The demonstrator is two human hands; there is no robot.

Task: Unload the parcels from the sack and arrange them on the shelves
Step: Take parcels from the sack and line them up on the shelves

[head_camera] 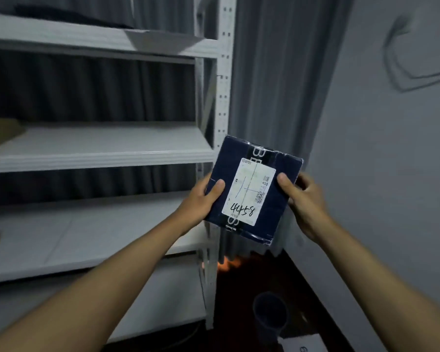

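A dark blue parcel (272, 199) with a white shipping label reading "4458" is held up in front of me, just right of the white shelf unit's corner post (222, 97). My left hand (201, 199) grips its left edge, thumb on the front face. My right hand (302, 199) grips its right edge, thumb near the label. The sack is out of sight. The white shelves (99, 153) stretch to the left at several levels.
Brown cardboard parcels (0, 133) lie at the far left of the middle shelf and the shelf below. A grey curtain (277, 72) hangs behind the unit. A dark cup-like bin (269, 313) stands on the dark floor, and the grey wall (391, 148) is on the right.
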